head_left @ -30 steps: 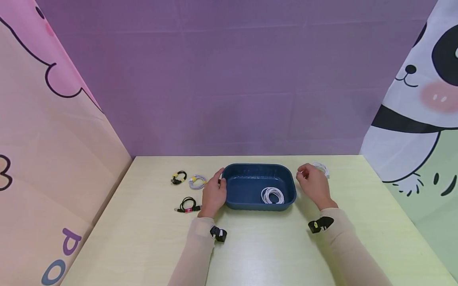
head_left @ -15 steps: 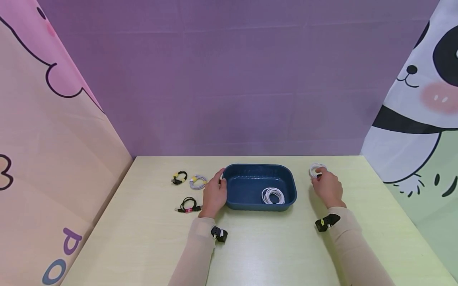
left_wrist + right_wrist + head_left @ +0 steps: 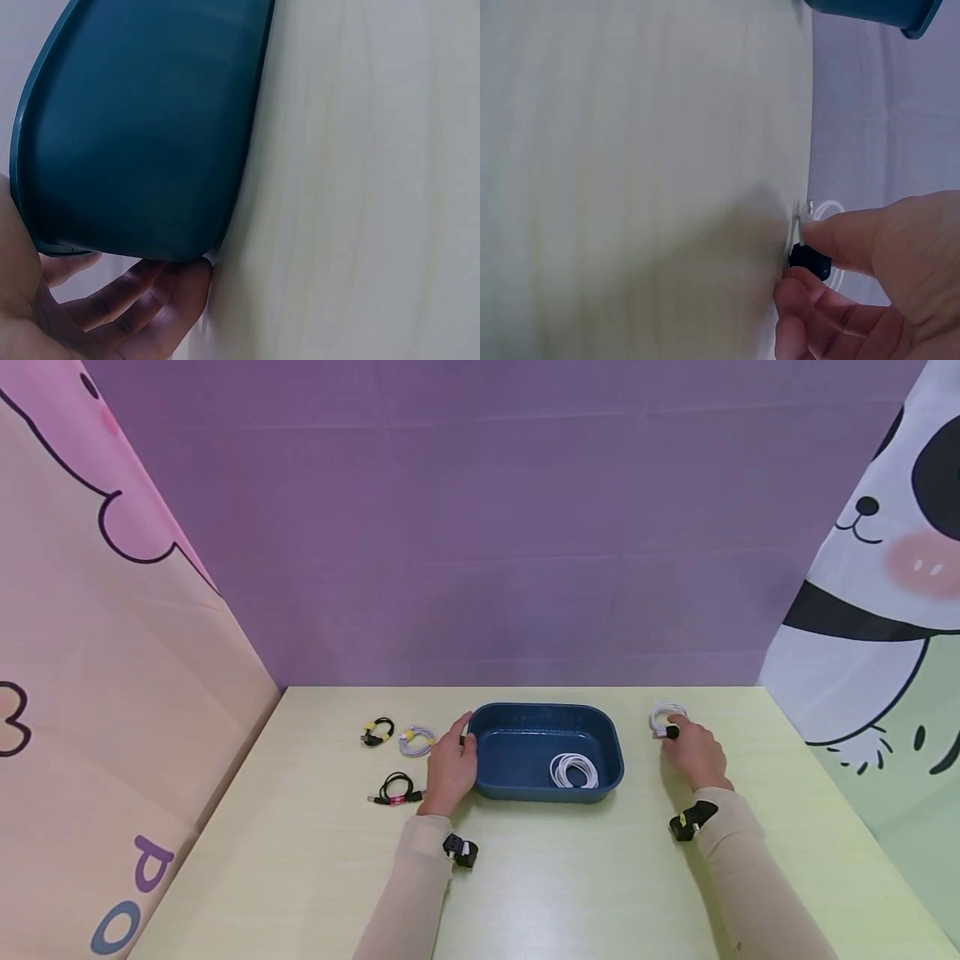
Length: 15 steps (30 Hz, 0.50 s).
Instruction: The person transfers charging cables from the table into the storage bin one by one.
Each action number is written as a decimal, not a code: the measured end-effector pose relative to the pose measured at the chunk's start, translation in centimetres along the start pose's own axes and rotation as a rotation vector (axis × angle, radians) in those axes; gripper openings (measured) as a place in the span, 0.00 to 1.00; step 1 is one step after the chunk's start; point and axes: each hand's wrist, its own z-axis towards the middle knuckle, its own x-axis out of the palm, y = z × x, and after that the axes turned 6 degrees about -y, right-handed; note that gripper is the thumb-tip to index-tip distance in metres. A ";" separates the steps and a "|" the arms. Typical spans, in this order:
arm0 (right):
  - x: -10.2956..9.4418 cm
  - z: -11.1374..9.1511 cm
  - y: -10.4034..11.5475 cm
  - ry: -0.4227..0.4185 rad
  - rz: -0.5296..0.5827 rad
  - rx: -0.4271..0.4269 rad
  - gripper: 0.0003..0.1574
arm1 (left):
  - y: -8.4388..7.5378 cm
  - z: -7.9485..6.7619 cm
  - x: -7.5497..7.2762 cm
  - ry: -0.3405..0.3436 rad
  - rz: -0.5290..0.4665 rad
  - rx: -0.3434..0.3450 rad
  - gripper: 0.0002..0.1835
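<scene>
My right hand (image 3: 696, 755) is at the right part of the table, by a coiled white cable (image 3: 663, 714) with a black piece on it. In the right wrist view, the thumb and index finger pinch the black piece (image 3: 810, 262); part of the coil is hidden behind them. My left hand (image 3: 452, 768) holds the left end of a dark blue rectangular tray (image 3: 547, 795). In the left wrist view, its fingers (image 3: 187, 296) lie against the tray's end wall and the thumb is at the rim. Another coiled white cable (image 3: 574, 771) lies inside the tray, front right.
Left of the tray lie a black cable with yellow ties (image 3: 377, 732), a pale lilac cable (image 3: 416, 742) and a black cable with a pink-red tie (image 3: 396, 788). A purple backdrop (image 3: 517, 527) rises behind the table's far edge; printed sheets hang at both sides.
My right hand has moved right, away from the tray's side, to the white cable and now pinches its black piece. The left hand and the tray have stayed in place.
</scene>
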 end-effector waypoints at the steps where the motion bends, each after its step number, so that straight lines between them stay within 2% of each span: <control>1: 0.1 0.0 -0.1 0.001 0.001 -0.002 0.32 | 0.0 0.0 0.0 0.001 0.000 0.001 0.24; 9: 0.0 0.2 -0.5 0.002 0.029 0.003 0.27 | 0.1 0.0 0.0 -0.001 -0.003 0.012 0.24; 15: 0.1 0.2 -0.6 0.007 0.059 0.013 0.23 | 0.2 0.0 0.0 0.006 -0.006 -0.006 0.24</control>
